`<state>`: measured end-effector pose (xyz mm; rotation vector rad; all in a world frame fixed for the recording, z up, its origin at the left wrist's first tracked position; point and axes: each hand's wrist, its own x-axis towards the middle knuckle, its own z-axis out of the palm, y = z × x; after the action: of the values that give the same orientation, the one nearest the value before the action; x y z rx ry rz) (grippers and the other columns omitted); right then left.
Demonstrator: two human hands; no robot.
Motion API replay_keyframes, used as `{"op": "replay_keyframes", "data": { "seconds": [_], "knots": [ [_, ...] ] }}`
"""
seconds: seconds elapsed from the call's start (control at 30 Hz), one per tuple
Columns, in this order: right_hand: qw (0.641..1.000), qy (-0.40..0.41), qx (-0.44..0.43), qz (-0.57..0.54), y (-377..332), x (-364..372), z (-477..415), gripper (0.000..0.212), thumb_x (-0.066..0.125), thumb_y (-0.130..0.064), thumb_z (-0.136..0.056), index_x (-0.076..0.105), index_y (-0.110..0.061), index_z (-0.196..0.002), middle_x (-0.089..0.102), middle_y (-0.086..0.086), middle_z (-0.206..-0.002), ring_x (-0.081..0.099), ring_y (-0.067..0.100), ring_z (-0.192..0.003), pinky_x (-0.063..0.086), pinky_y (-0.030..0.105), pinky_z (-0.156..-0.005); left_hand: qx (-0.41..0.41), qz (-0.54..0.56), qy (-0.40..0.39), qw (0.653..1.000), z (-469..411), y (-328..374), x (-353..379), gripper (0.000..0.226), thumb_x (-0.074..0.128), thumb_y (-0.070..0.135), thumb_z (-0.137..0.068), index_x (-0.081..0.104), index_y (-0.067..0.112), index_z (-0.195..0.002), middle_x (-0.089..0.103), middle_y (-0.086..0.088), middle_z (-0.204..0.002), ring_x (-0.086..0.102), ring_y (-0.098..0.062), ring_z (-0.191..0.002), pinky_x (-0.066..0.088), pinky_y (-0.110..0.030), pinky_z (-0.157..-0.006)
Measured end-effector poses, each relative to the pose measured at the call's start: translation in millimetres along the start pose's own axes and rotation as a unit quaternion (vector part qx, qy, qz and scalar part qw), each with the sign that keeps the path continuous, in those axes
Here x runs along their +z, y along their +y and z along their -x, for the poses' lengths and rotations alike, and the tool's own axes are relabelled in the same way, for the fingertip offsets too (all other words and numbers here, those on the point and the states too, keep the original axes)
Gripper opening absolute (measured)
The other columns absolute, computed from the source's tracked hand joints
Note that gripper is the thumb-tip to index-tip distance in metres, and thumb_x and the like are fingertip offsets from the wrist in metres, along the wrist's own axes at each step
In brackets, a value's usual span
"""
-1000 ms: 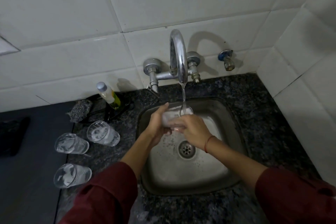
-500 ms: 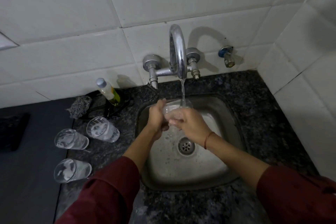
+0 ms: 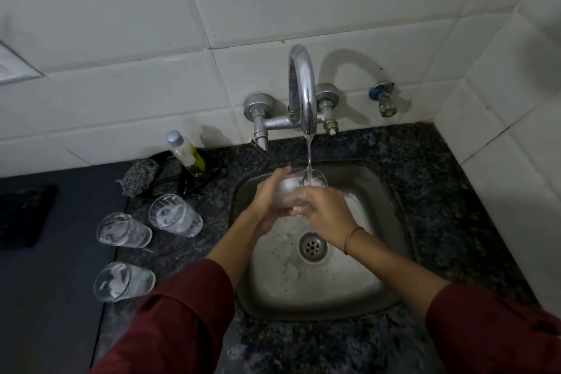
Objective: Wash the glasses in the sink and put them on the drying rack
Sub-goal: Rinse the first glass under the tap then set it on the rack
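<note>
Now you have turned the soapy glass point(image 3: 299, 184) mouth-up into the tap's point(image 3: 302, 91) stream over the sink point(image 3: 303, 288), left hand point(image 3: 270, 197) cupping its side and right hand point(image 3: 326, 215) curled round its base: rinsing appears under way.

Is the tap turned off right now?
No, water falls from the tap into the glass over the sink.

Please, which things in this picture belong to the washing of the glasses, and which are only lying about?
For the job: the glass held by the left hand and right hand under the running tap; the sink; three foamy glasses waiting on the counter.
Lying about, untouched: the bottle, the scrubber, the wall valve, the dark mat.
</note>
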<state>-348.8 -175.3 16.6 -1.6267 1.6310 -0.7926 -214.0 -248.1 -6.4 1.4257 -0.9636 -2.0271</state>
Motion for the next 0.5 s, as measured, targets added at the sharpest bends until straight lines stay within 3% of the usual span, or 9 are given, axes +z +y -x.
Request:
{"op": "replay_keyframes", "data": {
  "seconds": [0.1, 0.17, 0.23, 0.27, 0.33, 0.37, 0.4, 0.5],
  "knots": [
    [0.985, 0.015, 0.059, -0.160, -6.2, -2.4, -2.2, 0.015, 0.070, -0.004, -0.090, 0.076, -0.015, -0.097, 0.077, 0.005, -0.096, 0.074, 0.022, -0.085, 0.059, 0.028, -0.069, 0.047, 0.016, 0.043, 0.998, -0.8, -6.4, 4.3, 0.038, 0.059, 0.043, -0.096, 0.068, 0.006, -0.094, 0.064, -0.010, -0.069, 0.054, -0.018, -0.046, 0.039, -0.025, -0.042],
    [0.998, -0.037, 0.003, -0.057, -4.1, -7.2, 0.5, 0.014, 0.071, -0.010, -0.090, 0.075, -0.021, -0.098, 0.076, 0.000, -0.099, 0.072, 0.013, -0.090, 0.057, 0.022, -0.076, -0.028, -0.007, -0.012, 1.000, 3.7, 1.0, -2.0, 0.042, 0.049, 0.046, -0.100, 0.067, 0.010, -0.090, 0.061, -0.006, -0.063, 0.048, -0.016, -0.042, 0.029, -0.019, -0.035],
    [0.998, -0.035, -0.030, 0.040, -0.9, -7.1, 2.7, 0.015, 0.073, -0.013, -0.089, 0.075, -0.026, -0.095, 0.076, -0.004, -0.099, 0.069, 0.008, -0.090, 0.054, 0.022, -0.078, -0.053, 0.010, -0.056, 0.997, 7.7, 5.9, -6.4, 0.042, 0.048, 0.047, -0.100, 0.069, 0.011, -0.096, 0.066, -0.006, -0.070, 0.055, -0.017, -0.049, 0.035, -0.020, -0.038],
    [1.000, -0.008, -0.006, 0.008, -0.9, -4.2, 2.4, 0.017, 0.073, -0.009, -0.089, 0.075, -0.025, -0.093, 0.076, -0.001, -0.099, 0.070, 0.010, -0.086, 0.056, 0.025, -0.075, -0.026, 0.032, -0.054, 0.998, 9.1, 4.6, -6.0, 0.041, 0.050, 0.046, -0.100, 0.069, 0.010, -0.101, 0.068, -0.009, -0.078, 0.059, -0.018, -0.055, 0.040, -0.022, -0.042],
    [0.975, 0.045, 0.090, -0.196, -4.5, -0.3, -1.8, 0.019, 0.070, 0.000, -0.089, 0.073, -0.019, -0.089, 0.076, 0.008, -0.093, 0.072, 0.017, -0.076, 0.058, 0.027, -0.064, 0.067, 0.041, -0.017, 0.997, 7.8, -6.0, -1.9, 0.034, 0.054, 0.038, -0.101, 0.067, 0.007, -0.109, 0.068, -0.015, -0.092, 0.064, -0.021, -0.064, 0.048, -0.026, -0.047],
    [0.952, 0.042, 0.118, -0.278, -4.9, -1.3, -2.4, 0.018, 0.068, 0.002, -0.090, 0.073, -0.016, -0.090, 0.075, 0.009, -0.090, 0.071, 0.019, -0.076, 0.058, 0.027, -0.061, 0.098, 0.024, 0.015, 0.995, 7.5, -12.0, -0.5, 0.029, 0.054, 0.033, -0.102, 0.066, 0.007, -0.109, 0.067, -0.015, -0.093, 0.064, -0.021, -0.063, 0.048, -0.027, -0.045],
    [0.952, 0.022, 0.113, -0.284, -3.7, -2.9, -2.1, 0.017, 0.067, 0.002, -0.091, 0.073, -0.014, -0.092, 0.075, 0.007, -0.091, 0.071, 0.019, -0.079, 0.058, 0.026, -0.062, 0.102, 0.004, 0.046, 0.994, 7.8, -15.8, -0.7, 0.029, 0.053, 0.032, -0.104, 0.065, 0.006, -0.106, 0.066, -0.015, -0.087, 0.063, -0.020, -0.057, 0.045, -0.026, -0.041],
    [0.998, -0.056, -0.019, -0.002, 8.0, -1.5, 4.8, 0.021, 0.070, -0.005, -0.090, 0.077, -0.019, -0.105, 0.075, -0.004, -0.107, 0.069, 0.011, -0.096, 0.055, 0.025, -0.081, -0.022, -0.018, 0.070, 0.997, 10.6, -13.1, -8.8, 0.046, 0.037, 0.040, -0.107, 0.063, 0.004, -0.095, 0.061, -0.012, -0.067, 0.048, -0.017, -0.038, 0.027, -0.019, -0.031]
  ]
}}
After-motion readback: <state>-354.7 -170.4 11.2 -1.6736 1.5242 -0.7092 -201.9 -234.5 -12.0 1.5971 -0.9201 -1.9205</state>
